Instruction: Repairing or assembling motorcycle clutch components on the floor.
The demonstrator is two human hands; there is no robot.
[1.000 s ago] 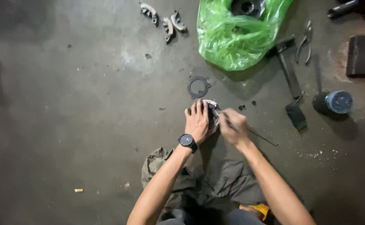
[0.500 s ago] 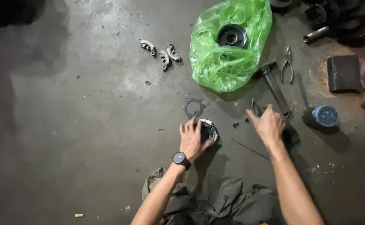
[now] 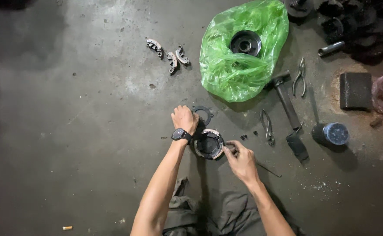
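Lying flat on the concrete floor (image 3: 69,131), just near of a thin dark ring-shaped plate (image 3: 203,114) — a round clutch-like assembly (image 3: 209,144), open face turned straight up toward the camera, axis vertical, no real long axis since the outline is circular. Steadied from the left by the left hand (image 3: 184,119), curled into a loose fist with its fingers hidden on the far side, so cannot tell whether anything is gripped there or only pressed against. Met from the right by the right hand (image 3: 242,161), fingers (image 3: 229,149) pinched close together at the rim, seemingly on a small part or a thin tool — too small to be sure which. Likely risks from here: a sprung piece snapping loose under the pinch and flying off among the small black bits (image 3: 249,135) scattered just right of the assembly; the disc skating sideways on the smooth floor if the left fist eases off; a fingertip nipped between rim and inner shoe. Well apart to the far left, three curved shoe pieces (image 3: 168,53). To the far right, a green plastic bag (image 3: 244,52) holding a dark pulley, a hammer (image 3: 285,99), two pairs of pliers (image 3: 268,126), and a blue-capped cylinder (image 3: 331,133) — all near enough to be knocked by a slipping elbow.
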